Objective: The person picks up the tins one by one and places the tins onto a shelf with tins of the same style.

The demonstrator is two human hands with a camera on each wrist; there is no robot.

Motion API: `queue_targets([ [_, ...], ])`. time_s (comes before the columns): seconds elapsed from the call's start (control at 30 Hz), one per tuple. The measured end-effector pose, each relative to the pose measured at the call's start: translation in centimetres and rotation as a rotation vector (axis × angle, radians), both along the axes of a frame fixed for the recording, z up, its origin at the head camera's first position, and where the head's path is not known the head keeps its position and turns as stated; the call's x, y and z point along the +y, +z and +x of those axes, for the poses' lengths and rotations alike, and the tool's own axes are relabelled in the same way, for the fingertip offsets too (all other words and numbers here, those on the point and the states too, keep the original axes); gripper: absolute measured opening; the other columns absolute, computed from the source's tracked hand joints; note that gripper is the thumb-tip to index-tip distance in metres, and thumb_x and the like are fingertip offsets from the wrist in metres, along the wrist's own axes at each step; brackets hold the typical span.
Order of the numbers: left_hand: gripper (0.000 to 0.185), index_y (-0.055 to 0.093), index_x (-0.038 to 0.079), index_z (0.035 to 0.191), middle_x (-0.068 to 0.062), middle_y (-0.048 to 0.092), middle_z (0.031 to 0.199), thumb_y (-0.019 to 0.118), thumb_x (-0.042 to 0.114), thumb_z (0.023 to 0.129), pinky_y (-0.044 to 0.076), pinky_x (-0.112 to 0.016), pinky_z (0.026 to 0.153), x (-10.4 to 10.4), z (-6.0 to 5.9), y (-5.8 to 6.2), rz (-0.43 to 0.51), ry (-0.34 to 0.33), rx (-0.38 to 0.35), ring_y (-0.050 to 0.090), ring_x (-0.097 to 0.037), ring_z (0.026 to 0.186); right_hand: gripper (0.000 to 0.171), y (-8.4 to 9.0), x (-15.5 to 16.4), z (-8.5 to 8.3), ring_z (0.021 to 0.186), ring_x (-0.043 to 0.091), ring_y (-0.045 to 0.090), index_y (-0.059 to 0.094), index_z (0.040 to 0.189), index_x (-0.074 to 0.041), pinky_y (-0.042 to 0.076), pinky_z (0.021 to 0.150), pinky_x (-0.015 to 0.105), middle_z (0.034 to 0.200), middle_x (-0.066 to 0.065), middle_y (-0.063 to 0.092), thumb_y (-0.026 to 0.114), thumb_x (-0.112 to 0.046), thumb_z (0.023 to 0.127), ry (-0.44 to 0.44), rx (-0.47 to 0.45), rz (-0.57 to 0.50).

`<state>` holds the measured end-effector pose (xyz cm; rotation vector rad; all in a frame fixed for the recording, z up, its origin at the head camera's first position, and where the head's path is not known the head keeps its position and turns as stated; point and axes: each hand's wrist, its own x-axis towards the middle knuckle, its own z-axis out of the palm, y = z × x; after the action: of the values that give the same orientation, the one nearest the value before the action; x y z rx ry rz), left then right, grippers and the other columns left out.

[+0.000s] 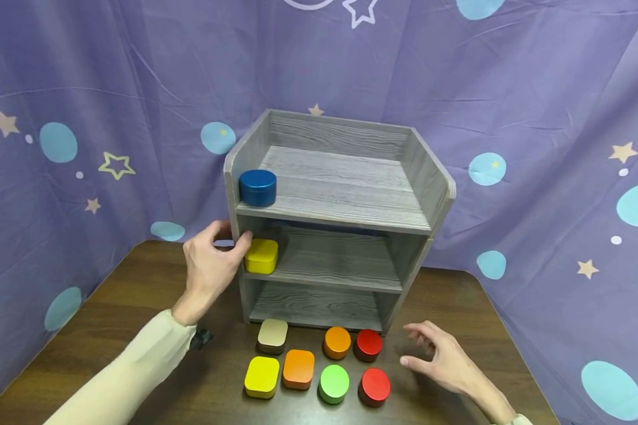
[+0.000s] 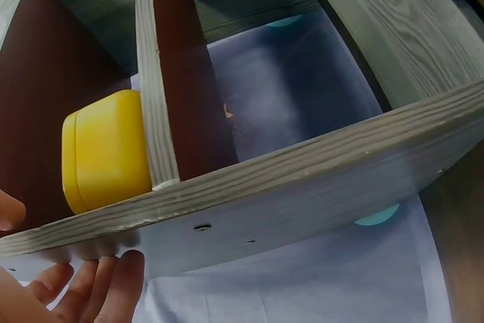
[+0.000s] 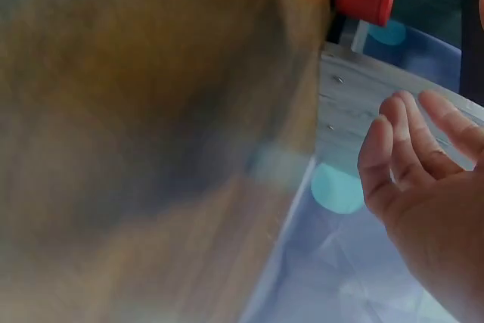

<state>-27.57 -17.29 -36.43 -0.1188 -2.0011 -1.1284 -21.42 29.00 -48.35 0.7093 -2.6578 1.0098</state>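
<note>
Left hand (image 1: 211, 260) rests open-fingered, thumb at yellow tin (image 1: 261, 256) on middle shelf (image 1: 345, 260); right hand (image 1: 441, 360) open, idle. Nudge tin farther in, squarely.

Purple fabric backdrop (image 1: 537, 88) hanging behind and wrapping both sides, printed with pale blue circles, white and tan stars. Dark brown wooden table (image 1: 111, 319) sitting in front, grain showing. Backdrop folds draping down to table edges. Even, soft light falling across scene; faint shadows lying on tabletop.
</note>
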Motion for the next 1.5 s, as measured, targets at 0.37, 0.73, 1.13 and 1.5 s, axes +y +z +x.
queue_targets([
  [0.37,0.023,0.079,0.001,0.100,-0.019,0.083,0.096,0.082,0.022,0.091,0.044,-0.007,0.071,0.3,0.3,0.4,-0.004,0.019,-0.016,0.078,-0.039,0.086,0.061,-2.1,0.2,0.5,0.093,0.012,0.064,0.069,0.130,-0.002,0.054,0.066,0.023,0.109,0.011,0.074,0.097,-0.019,0.079,0.274,-0.143,-0.077],
  [0.73,0.019,0.079,0.003,0.097,-0.018,0.083,0.094,0.081,0.021,0.091,0.041,0.000,0.071,0.2,0.2,0.7,0.001,0.017,-0.013,0.078,-0.036,0.084,0.064,-3.0,-0.5,0.8,0.096,0.008,0.064,0.069,0.133,-0.006,0.053,0.068,0.021,0.114,0.006,0.075,0.098,-0.024,0.078,0.354,-0.247,-0.060],
  [1.13,0.018,0.079,0.002,0.095,-0.018,0.083,0.095,0.081,0.019,0.090,0.042,0.001,0.071,0.1,0.1,0.4,-0.001,0.009,-0.007,0.078,-0.038,0.085,0.058,-3.2,-1.9,1.5,0.095,0.004,0.062,0.072,0.132,-0.019,0.053,0.069,0.020,0.108,-0.008,0.072,0.097,-0.024,0.081,0.370,-0.221,-0.025],
  [1.5,0.018,0.076,0.000,0.093,-0.019,0.081,0.094,0.082,0.017,0.089,0.042,0.002,0.071,-0.1,-0.2,0.1,-0.034,0.010,0.029,0.077,-0.035,0.085,0.057,-3.4,-2.7,1.7,0.096,0.000,0.064,0.071,0.131,-0.020,0.057,0.081,0.023,0.111,-0.009,0.075,0.097,-0.024,0.081,0.371,-0.090,0.020],
])
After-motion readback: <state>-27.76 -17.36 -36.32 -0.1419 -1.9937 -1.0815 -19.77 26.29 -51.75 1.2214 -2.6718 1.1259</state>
